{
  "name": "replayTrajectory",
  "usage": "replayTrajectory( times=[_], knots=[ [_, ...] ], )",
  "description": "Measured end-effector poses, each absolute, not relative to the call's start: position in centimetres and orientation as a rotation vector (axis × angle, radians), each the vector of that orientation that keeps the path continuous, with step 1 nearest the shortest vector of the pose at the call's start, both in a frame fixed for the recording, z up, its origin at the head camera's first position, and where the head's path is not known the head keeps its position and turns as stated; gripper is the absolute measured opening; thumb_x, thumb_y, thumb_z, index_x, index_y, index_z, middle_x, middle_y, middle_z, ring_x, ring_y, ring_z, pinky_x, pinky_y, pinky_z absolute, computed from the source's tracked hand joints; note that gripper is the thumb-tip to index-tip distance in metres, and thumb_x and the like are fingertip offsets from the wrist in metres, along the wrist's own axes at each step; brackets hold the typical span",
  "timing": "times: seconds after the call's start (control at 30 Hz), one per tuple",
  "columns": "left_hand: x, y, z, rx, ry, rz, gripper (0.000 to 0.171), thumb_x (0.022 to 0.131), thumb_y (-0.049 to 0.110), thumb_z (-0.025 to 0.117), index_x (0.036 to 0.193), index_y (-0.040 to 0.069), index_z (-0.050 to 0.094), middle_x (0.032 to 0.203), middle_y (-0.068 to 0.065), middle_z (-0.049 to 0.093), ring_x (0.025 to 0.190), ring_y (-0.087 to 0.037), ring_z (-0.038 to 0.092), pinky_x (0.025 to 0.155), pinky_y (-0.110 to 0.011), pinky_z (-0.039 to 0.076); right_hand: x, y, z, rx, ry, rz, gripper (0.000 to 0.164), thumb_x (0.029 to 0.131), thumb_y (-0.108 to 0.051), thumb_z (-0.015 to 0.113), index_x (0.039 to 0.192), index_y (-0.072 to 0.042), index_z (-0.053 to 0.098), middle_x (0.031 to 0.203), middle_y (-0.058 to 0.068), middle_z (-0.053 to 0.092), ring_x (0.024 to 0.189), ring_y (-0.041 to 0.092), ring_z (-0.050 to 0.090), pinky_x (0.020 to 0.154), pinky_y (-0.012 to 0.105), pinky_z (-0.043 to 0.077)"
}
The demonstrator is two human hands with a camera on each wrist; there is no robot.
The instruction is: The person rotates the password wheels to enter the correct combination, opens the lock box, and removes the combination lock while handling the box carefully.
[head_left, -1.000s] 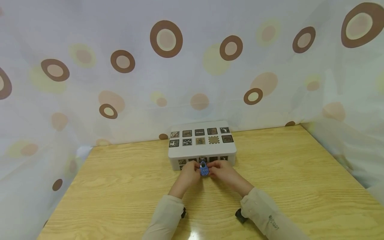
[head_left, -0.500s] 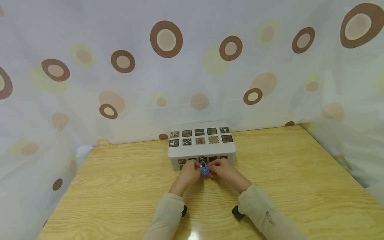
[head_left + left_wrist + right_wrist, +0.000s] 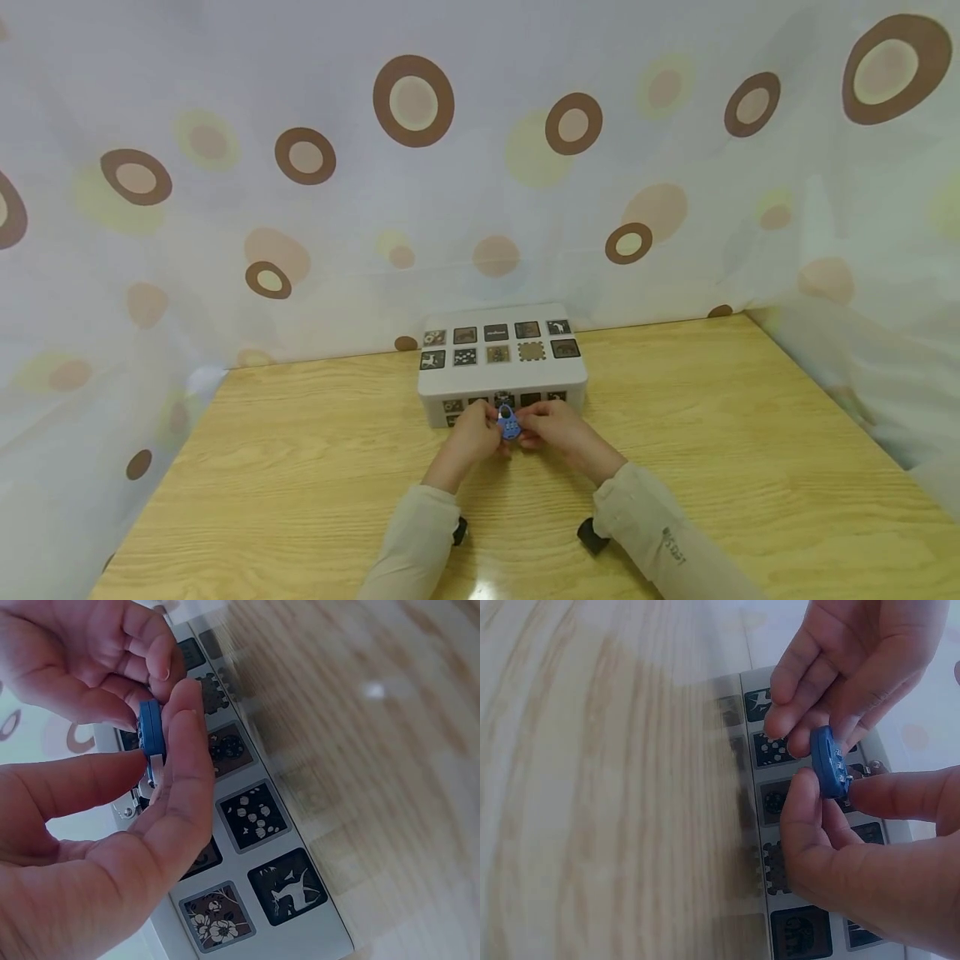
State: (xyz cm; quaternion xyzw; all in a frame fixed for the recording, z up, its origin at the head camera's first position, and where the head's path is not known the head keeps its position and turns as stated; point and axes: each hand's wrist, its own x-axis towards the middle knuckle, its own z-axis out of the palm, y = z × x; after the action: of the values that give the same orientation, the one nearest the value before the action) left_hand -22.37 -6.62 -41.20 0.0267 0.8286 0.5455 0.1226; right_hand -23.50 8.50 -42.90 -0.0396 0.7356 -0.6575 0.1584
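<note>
A small blue combination padlock [image 3: 509, 427] with number dials hangs at the metal clasp [image 3: 129, 810] on the front of a white box [image 3: 480, 379]. My left hand [image 3: 472, 435] pinches the padlock from its left side, thumb on one face and fingers behind. From the other side my right hand [image 3: 558, 429] pinches it between thumb and curled index finger, close by the dials, as the right wrist view shows. The shackle is partly hidden behind the fingers in both wrist views. Dark square pictures of animals and flowers cover the box's lid and front.
The box stands on a light wood-grain table [image 3: 300, 483], near its back edge. Behind it hangs a white curtain [image 3: 465, 183] printed with brown and yellow circles, which also runs along both sides. Dark wrist cameras stick out below the beige sleeves [image 3: 412, 542].
Both hands stay at the padlock, which tilts back and forth slightly between the fingers. The head view has shifted a little.
</note>
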Motion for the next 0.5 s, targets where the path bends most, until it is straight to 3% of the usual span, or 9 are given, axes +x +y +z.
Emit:
replayTrajectory(
  times=[0.5],
  knots=[
    [-22.43, -6.47, -41.29, 0.075, 2.400, 1.604, 0.013, 0.092, -0.012, 0.046, 0.105, -0.009, 0.045, 0.078, -0.019, 0.059, 0.074, -0.038, 0.069, 0.064, -0.036, 0.058, -23.67, 8.26, -43.11, -0.051, 2.067, -1.900, 0.026, 0.095, 0.003, 0.049, 0.113, 0.022, 0.053, 0.089, 0.013, 0.061, 0.069, 0.010, 0.059, 0.065, 0.022, 0.054]
  ],
)
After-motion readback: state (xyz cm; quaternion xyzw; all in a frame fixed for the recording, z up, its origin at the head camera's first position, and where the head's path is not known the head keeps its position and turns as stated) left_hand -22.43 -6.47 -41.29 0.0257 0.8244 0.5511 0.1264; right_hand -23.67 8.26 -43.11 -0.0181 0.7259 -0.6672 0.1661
